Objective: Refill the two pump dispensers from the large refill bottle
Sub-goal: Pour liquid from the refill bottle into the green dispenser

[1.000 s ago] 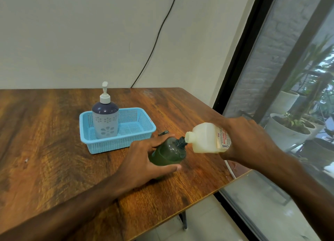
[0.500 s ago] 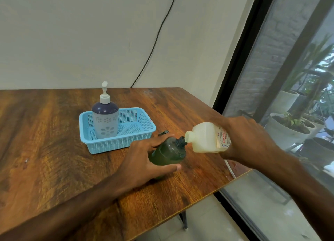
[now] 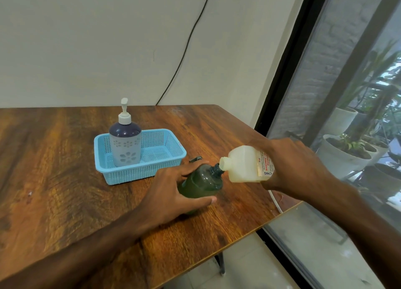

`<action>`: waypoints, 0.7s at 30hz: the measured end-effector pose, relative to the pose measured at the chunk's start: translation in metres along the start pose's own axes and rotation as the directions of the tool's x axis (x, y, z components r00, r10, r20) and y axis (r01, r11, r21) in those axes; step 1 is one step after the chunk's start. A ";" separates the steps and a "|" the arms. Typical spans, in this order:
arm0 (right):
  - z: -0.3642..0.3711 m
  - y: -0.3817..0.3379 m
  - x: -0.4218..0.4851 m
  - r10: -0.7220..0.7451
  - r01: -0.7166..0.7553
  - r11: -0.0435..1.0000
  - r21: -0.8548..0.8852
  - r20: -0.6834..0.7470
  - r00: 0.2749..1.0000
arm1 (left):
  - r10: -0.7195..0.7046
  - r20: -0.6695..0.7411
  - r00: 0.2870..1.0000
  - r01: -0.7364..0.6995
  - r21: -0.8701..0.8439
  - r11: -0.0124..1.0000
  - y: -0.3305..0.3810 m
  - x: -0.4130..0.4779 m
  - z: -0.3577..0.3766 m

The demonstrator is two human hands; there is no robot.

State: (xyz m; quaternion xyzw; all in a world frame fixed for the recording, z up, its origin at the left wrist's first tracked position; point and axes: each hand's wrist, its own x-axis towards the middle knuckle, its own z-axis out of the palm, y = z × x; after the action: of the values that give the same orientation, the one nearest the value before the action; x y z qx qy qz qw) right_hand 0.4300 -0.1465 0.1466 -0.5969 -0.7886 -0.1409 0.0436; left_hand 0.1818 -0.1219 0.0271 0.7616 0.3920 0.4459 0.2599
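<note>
Left hand (image 3: 171, 193) grips translucent green plastic dispenser bottle (image 3: 201, 184), pump off, on brown wooden worktop (image 3: 54, 180). Right hand (image 3: 299, 165) holds white plastic refill bottle (image 3: 243, 165) tipped sideways, mouth touching green neck. Dark-blue pump dispenser (image 3: 124, 141) upright in light-blue mesh basket (image 3: 138, 176). Small black item (image 3: 195, 159) behind left fingers, possibly pump head.

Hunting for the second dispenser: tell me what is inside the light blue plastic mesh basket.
One upright pump dispenser, dark blue with a pale flowered sleeve and white pump, stands at the basket's left end. It hides the floor behind it.
</note>
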 end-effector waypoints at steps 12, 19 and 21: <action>-0.003 -0.002 0.000 0.012 -0.011 1.000 -0.007 0.029 1.000 | -0.008 0.007 1.000 0.008 -0.003 1.000 0.001 0.000 -0.001; -0.004 -0.003 0.000 0.019 -0.019 1.000 -0.013 0.032 0.999 | -0.005 0.006 1.000 0.005 0.014 1.000 0.002 0.000 -0.001; -0.004 -0.003 0.000 0.017 -0.017 1.000 -0.011 0.027 1.000 | -0.005 0.006 1.000 0.005 0.017 1.000 0.002 0.000 -0.001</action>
State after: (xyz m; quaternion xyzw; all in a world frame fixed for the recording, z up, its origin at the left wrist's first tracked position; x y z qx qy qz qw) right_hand 0.4270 -0.1481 0.1494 -0.6056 -0.7833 -0.1368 0.0310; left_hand 0.1812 -0.1229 0.0288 0.7641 0.3971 0.4396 0.2556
